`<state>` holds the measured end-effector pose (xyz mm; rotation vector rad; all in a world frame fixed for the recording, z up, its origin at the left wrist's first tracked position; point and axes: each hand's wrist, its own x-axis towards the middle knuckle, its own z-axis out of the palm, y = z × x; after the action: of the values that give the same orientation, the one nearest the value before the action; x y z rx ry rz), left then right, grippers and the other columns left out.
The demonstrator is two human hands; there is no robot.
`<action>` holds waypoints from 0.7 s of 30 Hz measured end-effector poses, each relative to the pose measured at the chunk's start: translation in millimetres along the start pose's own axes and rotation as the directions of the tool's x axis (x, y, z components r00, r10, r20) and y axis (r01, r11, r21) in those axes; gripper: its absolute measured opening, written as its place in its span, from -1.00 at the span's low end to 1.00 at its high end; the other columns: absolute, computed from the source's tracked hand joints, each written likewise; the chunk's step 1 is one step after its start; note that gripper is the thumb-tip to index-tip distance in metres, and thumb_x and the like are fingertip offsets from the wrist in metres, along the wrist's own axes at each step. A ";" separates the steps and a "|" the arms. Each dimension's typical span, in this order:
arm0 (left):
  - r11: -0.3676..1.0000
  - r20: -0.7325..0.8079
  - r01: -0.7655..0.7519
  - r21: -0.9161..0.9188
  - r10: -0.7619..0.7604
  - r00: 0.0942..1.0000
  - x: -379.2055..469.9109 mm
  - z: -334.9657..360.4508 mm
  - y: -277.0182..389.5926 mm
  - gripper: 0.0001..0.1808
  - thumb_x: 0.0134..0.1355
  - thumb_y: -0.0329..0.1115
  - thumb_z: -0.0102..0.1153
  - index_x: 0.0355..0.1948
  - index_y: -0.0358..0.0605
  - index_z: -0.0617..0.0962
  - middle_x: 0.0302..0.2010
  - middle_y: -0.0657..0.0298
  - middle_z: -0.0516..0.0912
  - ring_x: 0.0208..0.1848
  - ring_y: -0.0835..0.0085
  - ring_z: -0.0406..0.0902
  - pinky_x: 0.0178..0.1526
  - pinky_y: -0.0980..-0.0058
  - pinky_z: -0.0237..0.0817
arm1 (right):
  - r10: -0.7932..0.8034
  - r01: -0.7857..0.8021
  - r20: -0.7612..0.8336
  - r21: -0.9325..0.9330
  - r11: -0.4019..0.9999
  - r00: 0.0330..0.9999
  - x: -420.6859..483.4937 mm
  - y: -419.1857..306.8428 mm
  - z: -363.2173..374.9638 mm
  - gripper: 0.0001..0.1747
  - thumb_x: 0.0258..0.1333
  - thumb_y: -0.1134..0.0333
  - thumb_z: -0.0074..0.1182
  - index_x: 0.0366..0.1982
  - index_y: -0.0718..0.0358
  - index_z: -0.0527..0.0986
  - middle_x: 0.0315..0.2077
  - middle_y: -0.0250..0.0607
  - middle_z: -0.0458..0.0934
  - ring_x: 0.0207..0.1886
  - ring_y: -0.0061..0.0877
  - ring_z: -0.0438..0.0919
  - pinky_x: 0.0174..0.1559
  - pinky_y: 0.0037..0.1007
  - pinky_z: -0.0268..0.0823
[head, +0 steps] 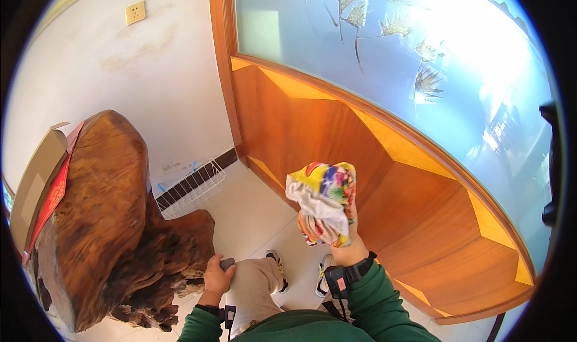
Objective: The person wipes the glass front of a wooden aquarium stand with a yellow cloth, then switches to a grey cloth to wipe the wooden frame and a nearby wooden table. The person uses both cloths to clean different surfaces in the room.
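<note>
My right hand (354, 227) is raised in front of the wooden panelling, closed on a crumpled multicoloured cloth (322, 202) with a pale underside. The cloth hides most of its fingers. Low on the left, my left hand (217, 274) rests beside my knee, near the edge of the root-wood table. A small dark grey object (227, 264) shows between its thumb and fingers; what it is I cannot tell. Both wrists wear black straps with small devices.
A polished root-wood table (108, 175) stands at left, bearing an open cardboard box (38, 193) and a red packet (54, 197). Behind it, a white wire rack (194, 188) leans by the wall. Wooden panelling (311, 125) under a decorated glass pane (315, 58) curves along the right.
</note>
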<state>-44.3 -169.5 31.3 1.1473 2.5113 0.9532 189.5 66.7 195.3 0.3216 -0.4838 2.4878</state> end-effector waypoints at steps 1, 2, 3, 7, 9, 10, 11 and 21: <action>0.980 0.044 -0.025 -0.198 0.034 0.998 -1.2 -6.3 9.6 -0.40 0.11 -0.23 0.34 0.14 -0.16 0.41 0.00 0.01 0.57 0.03 0.12 0.54 0.09 0.22 0.38 | 0.007 -0.012 -0.045 -0.108 0.994 0.999 -2.3 1.8 -5.8 -0.24 0.29 -0.22 -0.14 0.24 0.24 0.33 0.05 -0.02 0.53 -0.06 -0.25 0.58 -0.07 -0.26 0.47; 0.925 0.105 0.001 -0.381 0.042 0.994 -3.5 -13.0 21.1 -0.34 0.12 -0.25 0.34 0.20 -0.17 0.35 0.04 0.01 0.56 0.07 0.16 0.53 0.12 0.23 0.36 | 0.012 -0.055 -0.150 -0.285 0.957 0.989 -4.3 5.2 -12.1 -0.28 0.28 -0.16 -0.06 0.23 0.25 0.34 -0.04 -0.03 0.57 -0.17 -0.29 0.61 -0.18 -0.33 0.49; 0.835 0.171 0.056 -0.547 0.047 0.984 -5.5 -20.2 34.3 -0.28 0.12 -0.27 0.34 0.26 -0.17 0.30 0.07 0.01 0.55 0.10 0.19 0.52 0.15 0.25 0.35 | -0.027 -0.132 -0.333 -0.445 0.886 0.942 -9.5 8.6 -17.3 -0.31 0.26 -0.11 0.02 0.21 0.26 0.35 -0.13 -0.04 0.62 -0.28 -0.34 0.64 -0.29 -0.39 0.50; 0.402 0.317 0.170 -0.900 0.336 0.887 -11.7 -39.8 88.7 -0.03 0.14 -0.38 0.28 0.48 0.00 0.00 0.38 -0.05 0.24 0.34 0.18 0.30 0.31 0.28 0.20 | 0.087 -0.446 -0.439 -0.856 0.263 0.894 -7.7 51.6 -40.3 -0.37 0.11 0.15 0.30 0.14 0.31 0.42 -0.04 0.02 0.57 -0.05 -0.30 0.61 -0.07 -0.32 0.49; 0.348 0.409 0.296 -0.890 0.321 0.854 -13.8 -34.8 107.2 0.11 0.12 -0.31 0.32 0.54 0.08 -0.12 0.45 0.01 0.16 0.38 0.21 0.25 0.38 0.30 0.09 | -0.026 -0.191 -0.192 -0.931 -0.312 0.981 -12.9 88.3 -49.4 -0.45 0.09 0.32 0.26 0.10 0.36 0.41 0.05 0.15 0.49 0.12 -0.12 0.49 0.09 -0.24 0.39; 0.315 0.436 0.341 -0.886 0.314 0.843 -13.9 -27.8 113.2 0.12 0.12 -0.31 0.32 0.54 0.09 -0.14 0.45 0.02 0.16 0.40 0.21 0.23 0.38 0.29 0.09 | 0.022 -0.145 -0.153 -0.968 -0.207 0.988 -16.8 96.8 -53.2 -0.43 0.06 0.39 0.24 0.11 0.38 0.38 0.06 0.18 0.46 0.16 -0.05 0.44 0.16 -0.22 0.33; 0.256 0.447 0.376 -0.891 0.338 0.828 -12.9 -20.6 115.8 0.13 0.12 -0.32 0.32 0.54 0.09 -0.16 0.45 0.03 0.15 0.41 0.21 0.22 0.39 0.28 0.08 | 0.095 -0.075 -0.088 -0.989 -0.126 0.992 -21.9 103.3 -56.3 -0.41 0.03 0.45 0.22 0.12 0.41 0.35 0.07 0.22 0.43 0.19 0.01 0.39 0.23 -0.19 0.26; -0.035 0.347 0.349 -0.936 0.059 0.936 18.6 5.9 113.7 -0.64 0.30 -0.36 0.09 0.11 -0.17 0.42 -0.07 0.08 0.62 -0.12 0.23 0.64 -0.09 0.25 0.54 | -0.121 -0.183 -0.162 -0.964 -0.190 0.979 -45.7 72.6 -34.9 -0.40 0.12 0.21 0.27 0.18 0.20 0.43 0.22 0.10 0.27 0.23 -0.08 0.36 0.25 -0.24 0.25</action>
<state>13.6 -97.9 100.8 0.3426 0.9053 1.8313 179.7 2.6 129.2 -0.6574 -2.1755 1.2538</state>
